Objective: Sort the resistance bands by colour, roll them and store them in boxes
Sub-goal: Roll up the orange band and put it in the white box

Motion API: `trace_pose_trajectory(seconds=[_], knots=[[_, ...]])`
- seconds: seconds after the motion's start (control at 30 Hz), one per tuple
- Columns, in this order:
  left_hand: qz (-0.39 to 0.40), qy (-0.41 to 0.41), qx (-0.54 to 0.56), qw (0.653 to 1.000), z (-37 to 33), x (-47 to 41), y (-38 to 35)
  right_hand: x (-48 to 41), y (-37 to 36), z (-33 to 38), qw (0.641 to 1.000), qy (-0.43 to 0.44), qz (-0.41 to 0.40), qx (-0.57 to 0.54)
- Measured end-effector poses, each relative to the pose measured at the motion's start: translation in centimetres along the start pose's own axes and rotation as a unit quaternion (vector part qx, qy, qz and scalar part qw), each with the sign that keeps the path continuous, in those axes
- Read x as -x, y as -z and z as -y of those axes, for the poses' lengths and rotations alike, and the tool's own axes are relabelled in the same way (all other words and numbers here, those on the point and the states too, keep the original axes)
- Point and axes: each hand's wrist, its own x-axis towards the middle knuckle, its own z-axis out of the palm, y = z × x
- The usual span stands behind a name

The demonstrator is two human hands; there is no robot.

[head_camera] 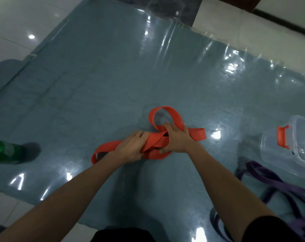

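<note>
Bare forearms reach out from the near edge, a dark sleeve (pixel 277 229) showing at the lower right. They meet at the middle of the tabletop (pixel 99 81), a blue-grey cloth under a glossy clear film that wrinkles and glares along the far and right edges. White floor tiles show past the left and far edges.

Much bare surface lies beyond and to the left of the hands. The right side is fuller: a clear plastic box (pixel 274 152) with an orange latch (pixel 282 137), and just in front of it loose purple bands (pixel 277 184) trailing to the near edge. A green can (pixel 3 151) stands at the left edge.

The orange band (pixel 154 139) is wide, flat and rubbery, folded into overlapping loops. The left hand (pixel 130 147) holds the folded layers, fingers curled over them. The right hand (pixel 177 138) grips where the loops cross, thumb under the bundle.
</note>
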Motion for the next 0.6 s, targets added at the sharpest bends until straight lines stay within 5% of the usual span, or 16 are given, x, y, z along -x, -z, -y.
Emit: trace_pose_trajectory(seconds=[0.6], knots=[[-0.061, -0.082, -0.03, 0.994, 2.6, -1.8, 1.8, 2.4, -3.0, 3.6, 0.994, -0.073, -0.087, 0.007]])
